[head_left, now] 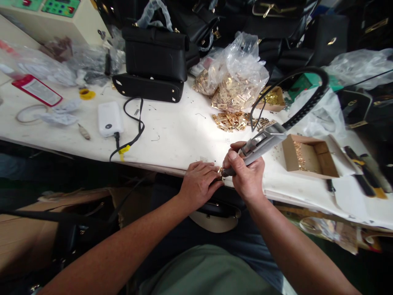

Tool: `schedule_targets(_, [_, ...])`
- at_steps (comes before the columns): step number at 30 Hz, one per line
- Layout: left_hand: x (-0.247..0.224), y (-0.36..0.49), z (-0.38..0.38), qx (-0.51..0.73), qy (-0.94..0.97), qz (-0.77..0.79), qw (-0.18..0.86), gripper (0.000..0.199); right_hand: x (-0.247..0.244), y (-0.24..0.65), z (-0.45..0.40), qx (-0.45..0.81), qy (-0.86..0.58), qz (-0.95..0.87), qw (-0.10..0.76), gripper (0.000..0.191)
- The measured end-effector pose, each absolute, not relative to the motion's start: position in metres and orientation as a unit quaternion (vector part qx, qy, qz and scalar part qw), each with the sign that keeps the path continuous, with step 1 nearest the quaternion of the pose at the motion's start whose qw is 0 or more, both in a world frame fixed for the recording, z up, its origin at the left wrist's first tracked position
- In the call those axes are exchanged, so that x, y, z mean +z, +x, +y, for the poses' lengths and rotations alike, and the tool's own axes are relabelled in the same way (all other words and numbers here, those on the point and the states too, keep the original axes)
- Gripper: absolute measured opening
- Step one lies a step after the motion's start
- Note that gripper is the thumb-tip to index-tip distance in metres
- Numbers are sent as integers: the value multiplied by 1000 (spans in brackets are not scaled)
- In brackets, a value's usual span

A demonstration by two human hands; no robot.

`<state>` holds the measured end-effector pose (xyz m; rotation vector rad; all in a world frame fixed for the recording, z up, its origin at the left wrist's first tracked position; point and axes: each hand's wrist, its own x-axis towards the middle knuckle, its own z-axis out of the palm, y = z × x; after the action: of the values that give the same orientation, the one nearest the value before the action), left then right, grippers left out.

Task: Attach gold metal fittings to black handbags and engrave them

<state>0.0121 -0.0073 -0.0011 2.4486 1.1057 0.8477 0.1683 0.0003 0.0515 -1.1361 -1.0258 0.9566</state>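
Clenched around the grey body of a powered hand tool [260,141], our right grip [250,176] steadies it at the front edge of the white desk [172,135], while the fingers and thumb of our left grip [198,186] pinch a small gold fitting [220,170] just in front of the tool's dark nose. We judge the step in hand to be lining the tool up on the fitting, or already bearing down on it; whether tip and metal touch, we cannot tell, as our fingers crowd the spot. From here, in our judgement, the next move calls for a firm left pinch, fingertips clear of the nose, and a steady push along the tool's own line

Tilted rather than upright, the tool has its long axis running from upper right to lower left across our view: the nose points down and leftward, back toward us, and the rear end rises away to our right, where a black cable [321,80] arches off. Which way the fitting faces, we cannot make out. Beyond our hands lies a loose pile of gold fittings [230,121], in front of a clear plastic bag [238,88] of more; to our right sits a cardboard box [317,157] with small coppery pieces [300,157] inside
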Motion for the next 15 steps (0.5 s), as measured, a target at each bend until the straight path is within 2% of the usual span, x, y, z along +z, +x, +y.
schedule_targets(15, [-7,11,-8,300,858,393,137,22,58,170,1,446,-435,-570,536,33])
